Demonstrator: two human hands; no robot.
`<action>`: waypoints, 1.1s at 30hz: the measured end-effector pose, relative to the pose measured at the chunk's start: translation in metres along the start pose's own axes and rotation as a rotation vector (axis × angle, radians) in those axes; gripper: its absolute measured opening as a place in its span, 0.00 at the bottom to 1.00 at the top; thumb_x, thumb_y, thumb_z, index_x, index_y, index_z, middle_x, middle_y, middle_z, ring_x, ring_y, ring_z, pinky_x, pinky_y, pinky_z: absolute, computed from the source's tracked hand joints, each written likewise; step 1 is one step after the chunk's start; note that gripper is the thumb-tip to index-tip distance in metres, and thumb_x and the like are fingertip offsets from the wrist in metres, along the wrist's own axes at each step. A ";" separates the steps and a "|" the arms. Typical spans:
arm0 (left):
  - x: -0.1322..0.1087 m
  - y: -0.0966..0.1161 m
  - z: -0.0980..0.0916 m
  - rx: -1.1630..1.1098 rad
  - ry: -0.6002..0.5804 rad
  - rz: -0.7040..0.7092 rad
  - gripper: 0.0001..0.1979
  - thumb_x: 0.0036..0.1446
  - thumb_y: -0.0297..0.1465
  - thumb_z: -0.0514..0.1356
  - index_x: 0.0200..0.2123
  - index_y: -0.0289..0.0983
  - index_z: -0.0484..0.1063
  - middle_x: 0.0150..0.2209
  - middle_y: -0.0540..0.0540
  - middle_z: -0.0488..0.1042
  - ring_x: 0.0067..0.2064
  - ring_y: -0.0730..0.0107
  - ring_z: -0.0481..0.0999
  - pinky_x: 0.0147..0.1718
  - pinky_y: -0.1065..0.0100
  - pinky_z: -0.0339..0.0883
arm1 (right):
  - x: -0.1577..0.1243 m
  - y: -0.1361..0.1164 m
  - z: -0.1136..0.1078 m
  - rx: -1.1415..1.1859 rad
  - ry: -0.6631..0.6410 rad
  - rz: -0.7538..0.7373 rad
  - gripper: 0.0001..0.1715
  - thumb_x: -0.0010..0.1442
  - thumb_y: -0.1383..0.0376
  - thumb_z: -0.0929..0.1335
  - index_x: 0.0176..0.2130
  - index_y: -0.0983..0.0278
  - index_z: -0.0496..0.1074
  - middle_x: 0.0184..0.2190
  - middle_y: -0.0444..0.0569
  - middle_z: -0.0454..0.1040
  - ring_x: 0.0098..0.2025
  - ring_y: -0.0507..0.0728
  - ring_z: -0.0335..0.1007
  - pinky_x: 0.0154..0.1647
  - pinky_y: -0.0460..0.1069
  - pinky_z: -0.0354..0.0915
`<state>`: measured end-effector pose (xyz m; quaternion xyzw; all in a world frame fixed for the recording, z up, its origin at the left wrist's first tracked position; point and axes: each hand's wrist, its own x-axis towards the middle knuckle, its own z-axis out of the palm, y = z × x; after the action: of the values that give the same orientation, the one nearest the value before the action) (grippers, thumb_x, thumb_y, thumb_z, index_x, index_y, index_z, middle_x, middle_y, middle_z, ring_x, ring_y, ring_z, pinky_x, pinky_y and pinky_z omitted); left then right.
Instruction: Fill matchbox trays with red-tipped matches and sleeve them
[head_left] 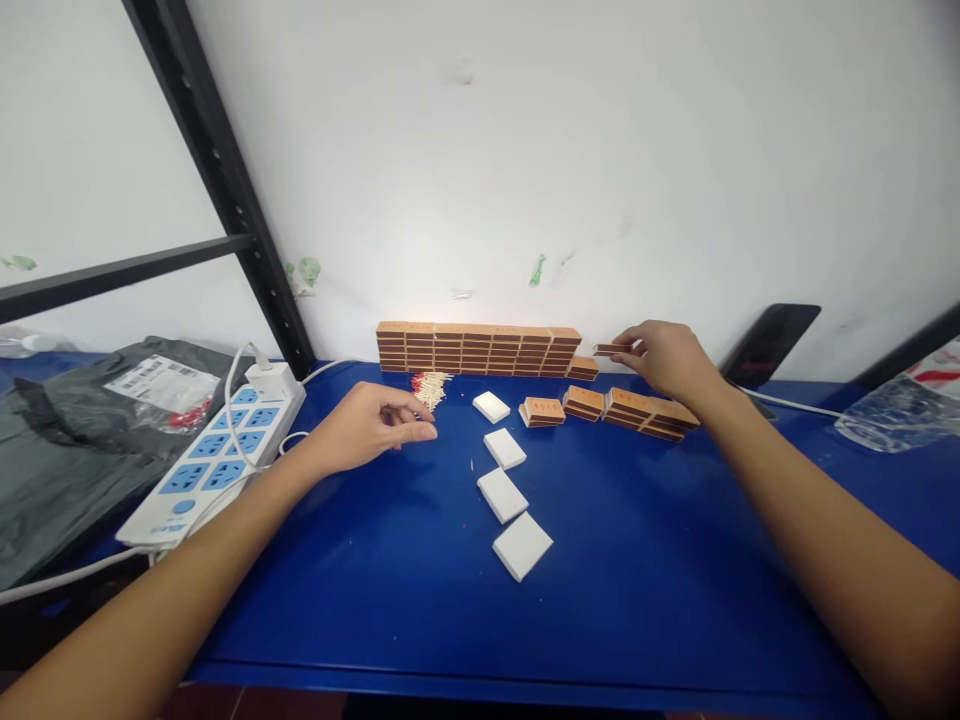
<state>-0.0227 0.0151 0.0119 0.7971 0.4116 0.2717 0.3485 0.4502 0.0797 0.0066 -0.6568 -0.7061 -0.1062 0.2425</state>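
Note:
My right hand (664, 355) pinches a small matchbox (604, 350) at the right end of the wall of stacked matchboxes (480, 350). A short low stack of matchboxes (583, 369) sits just under it. My left hand (382, 425) hovers over the blue table, fingers half curled and thumb slightly apart, with nothing visible in it. Right behind it lies a pile of red-tipped matches (430, 390). Several white matchbox trays lie in a line down the middle, from the farthest tray (492, 406) to the nearest tray (523, 546).
More matchboxes (637, 410) lie in a row at right, partly behind my right wrist. A phone (772, 340) leans by the wall. At left are a power strip (217, 450) with cables and a dark plastic bag (82, 450). A clear bag (900, 412) lies far right.

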 end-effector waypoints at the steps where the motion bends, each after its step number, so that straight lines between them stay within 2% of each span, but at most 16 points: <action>1: 0.000 0.000 0.000 0.003 -0.002 -0.001 0.17 0.58 0.45 0.72 0.40 0.36 0.86 0.28 0.46 0.81 0.27 0.72 0.76 0.28 0.72 0.69 | 0.004 0.001 0.006 -0.005 -0.016 0.005 0.08 0.59 0.63 0.74 0.39 0.61 0.84 0.39 0.54 0.85 0.38 0.64 0.81 0.43 0.57 0.72; 6: 0.001 0.000 -0.001 0.001 0.014 -0.009 0.18 0.58 0.46 0.72 0.40 0.36 0.86 0.28 0.47 0.81 0.28 0.71 0.76 0.28 0.72 0.69 | 0.007 -0.007 0.023 0.084 -0.144 0.010 0.11 0.58 0.64 0.75 0.42 0.62 0.84 0.36 0.51 0.86 0.36 0.62 0.83 0.40 0.54 0.74; 8: 0.001 0.001 -0.001 0.000 0.015 -0.012 0.18 0.58 0.46 0.72 0.39 0.36 0.86 0.28 0.47 0.81 0.28 0.71 0.76 0.28 0.72 0.69 | 0.005 -0.010 0.024 0.101 -0.139 0.010 0.11 0.61 0.61 0.74 0.42 0.61 0.84 0.37 0.51 0.86 0.37 0.62 0.83 0.39 0.54 0.74; 10: 0.000 0.002 0.000 0.003 0.007 -0.016 0.18 0.58 0.46 0.72 0.40 0.37 0.86 0.28 0.47 0.81 0.28 0.71 0.75 0.28 0.72 0.68 | 0.005 -0.013 0.022 0.092 -0.097 -0.010 0.16 0.62 0.54 0.74 0.43 0.61 0.84 0.40 0.53 0.86 0.39 0.63 0.82 0.41 0.56 0.73; 12: 0.000 0.003 0.000 0.011 0.003 -0.018 0.18 0.57 0.47 0.72 0.40 0.37 0.86 0.28 0.47 0.81 0.28 0.71 0.76 0.29 0.72 0.68 | 0.008 -0.018 0.018 0.067 -0.056 -0.042 0.22 0.61 0.48 0.74 0.45 0.62 0.82 0.42 0.54 0.85 0.41 0.64 0.81 0.42 0.57 0.72; 15: -0.001 0.001 0.000 0.023 0.003 -0.020 0.19 0.57 0.47 0.72 0.40 0.37 0.86 0.28 0.47 0.81 0.29 0.71 0.76 0.29 0.71 0.68 | 0.017 -0.031 0.014 -0.007 -0.066 -0.055 0.24 0.58 0.47 0.76 0.45 0.61 0.78 0.43 0.54 0.84 0.41 0.64 0.79 0.39 0.55 0.68; 19: 0.000 -0.002 -0.002 0.030 0.015 -0.023 0.19 0.57 0.48 0.72 0.40 0.37 0.86 0.28 0.47 0.81 0.28 0.71 0.75 0.30 0.71 0.68 | 0.025 -0.055 0.014 -0.148 -0.093 0.015 0.27 0.59 0.44 0.76 0.45 0.61 0.73 0.42 0.54 0.83 0.40 0.64 0.77 0.36 0.53 0.62; 23: 0.000 -0.001 -0.003 0.044 0.030 -0.024 0.20 0.58 0.49 0.72 0.40 0.39 0.87 0.28 0.48 0.81 0.29 0.70 0.75 0.30 0.71 0.68 | 0.025 -0.072 0.016 -0.239 -0.107 0.102 0.30 0.62 0.41 0.74 0.48 0.62 0.72 0.39 0.56 0.82 0.41 0.65 0.77 0.37 0.53 0.61; 33: 0.000 0.001 -0.002 0.065 0.025 -0.026 0.20 0.58 0.50 0.71 0.40 0.39 0.87 0.28 0.48 0.81 0.29 0.70 0.75 0.29 0.71 0.68 | 0.029 -0.060 0.014 -0.202 -0.113 0.119 0.25 0.61 0.43 0.75 0.43 0.60 0.75 0.38 0.52 0.83 0.40 0.64 0.77 0.38 0.54 0.63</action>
<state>-0.0234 0.0156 0.0142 0.7993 0.4347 0.2634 0.3207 0.3884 0.1050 0.0181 -0.7236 -0.6641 -0.1248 0.1409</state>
